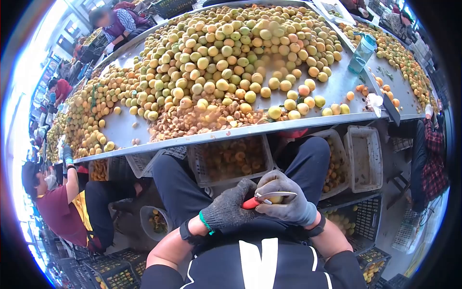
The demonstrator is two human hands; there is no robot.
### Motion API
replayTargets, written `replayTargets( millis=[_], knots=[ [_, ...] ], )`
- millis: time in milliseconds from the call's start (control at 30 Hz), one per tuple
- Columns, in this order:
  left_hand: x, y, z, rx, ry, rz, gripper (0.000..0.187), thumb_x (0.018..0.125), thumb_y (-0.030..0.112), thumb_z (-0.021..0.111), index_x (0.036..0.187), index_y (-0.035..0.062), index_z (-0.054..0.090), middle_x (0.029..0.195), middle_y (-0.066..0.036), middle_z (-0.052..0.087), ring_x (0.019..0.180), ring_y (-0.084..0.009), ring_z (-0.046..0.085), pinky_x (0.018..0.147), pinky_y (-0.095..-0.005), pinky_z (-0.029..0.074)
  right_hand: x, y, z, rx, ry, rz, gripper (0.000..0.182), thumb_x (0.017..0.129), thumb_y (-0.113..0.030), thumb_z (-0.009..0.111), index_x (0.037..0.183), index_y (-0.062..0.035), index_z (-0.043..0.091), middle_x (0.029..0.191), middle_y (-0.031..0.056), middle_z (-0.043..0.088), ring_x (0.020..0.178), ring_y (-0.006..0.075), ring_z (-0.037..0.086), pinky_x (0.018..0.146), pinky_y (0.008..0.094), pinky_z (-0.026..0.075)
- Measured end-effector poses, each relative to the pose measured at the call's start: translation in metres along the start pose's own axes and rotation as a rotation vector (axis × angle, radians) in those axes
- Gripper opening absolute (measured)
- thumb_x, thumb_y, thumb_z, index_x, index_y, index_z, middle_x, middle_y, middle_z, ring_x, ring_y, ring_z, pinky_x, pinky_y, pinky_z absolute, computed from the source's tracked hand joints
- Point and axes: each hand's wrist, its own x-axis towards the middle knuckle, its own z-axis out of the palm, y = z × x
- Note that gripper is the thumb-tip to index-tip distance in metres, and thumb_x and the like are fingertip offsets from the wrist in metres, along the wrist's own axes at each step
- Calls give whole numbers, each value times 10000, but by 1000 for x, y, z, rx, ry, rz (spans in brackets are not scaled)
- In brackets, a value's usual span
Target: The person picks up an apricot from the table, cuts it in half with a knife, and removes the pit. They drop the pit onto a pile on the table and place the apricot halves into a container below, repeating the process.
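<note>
My left hand (228, 204), in a dark grey knit glove with a green cuff, is closed around the red handle of a small knife (250, 203). The knife's thin blade points right, across the fingers of my right hand (287, 204). That hand wears a lighter grey glove and is closed on a yellowish apricot (275, 199), mostly hidden by the fingers and blade. Both hands meet above my lap, touching or nearly so. Just beyond them, a crate (192, 176) under the table edge holds orange-brown fruit pieces.
A metal table (332, 91) bears a big heap of apricots (216, 58) and a pile of pitted-looking pieces (187, 118). A teal bottle (362, 54) stands at right. Crates (364, 159) and a bucket (155, 222) surround my legs. A co-worker (62, 207) sits at left; others work farther off.
</note>
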Motion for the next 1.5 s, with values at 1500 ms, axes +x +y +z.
replayTargets(
  millis=[1500],
  knots=[
    [21,-34,15,-272,-111,287,463,833,225,710,1169,70,432,1056,-208,607,997,-346,635,834,-388,488,-20,8,4,22,154,283,418,718,-172,855,994,-70,559,956,30,563,850,117,552,764,260,450]
  ],
)
